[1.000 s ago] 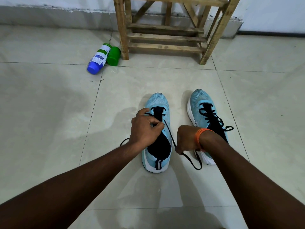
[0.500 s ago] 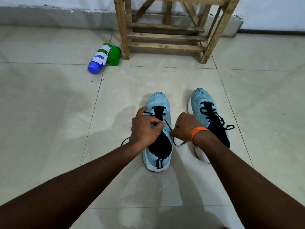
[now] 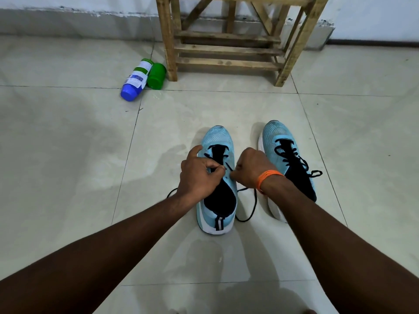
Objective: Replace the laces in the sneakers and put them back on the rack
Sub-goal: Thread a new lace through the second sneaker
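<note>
Left hand (image 3: 199,175): fingers curled, thumb and fingertips pinching the black lace (image 3: 254,203) over the tongue of the half-laced sneaker (image 3: 218,137). Index finger stuck out along the sneaker's left edge. Right hand (image 3: 251,171): closed in a fist just beside the sneaker's right eyelet row, gripping the same lace. A short taut run went from the eyelets into the fist. Exact finger placement was hidden by the back of the hand. An orange wristband (image 3: 269,177) sat on the right wrist.

The lace was threaded only through the front eyelets, with one crossing visible near the toe. Its slack dropped under the right wrist and looped on the floor (image 3: 68,155) between the two shoes. Another bit of lace showed on the floor left of the left wrist.

The half-laced sneaker stood upright on the tile, toe pointing to the rack (image 3: 226,62), heel to the person. The laced sneaker (image 3: 274,134) stood just beside it on the right, parallel, not touching. It was fully laced in black, with a loop hanging off its right side, and the right forearm covered its heel.

The wooden rack stood against the wall, well apart from the shoes. No shoe was visible on its lower slats. A blue-capped bottle (image 3: 135,81) lay on its side near the rack's left leg, touching a green container (image 3: 157,74).
</note>
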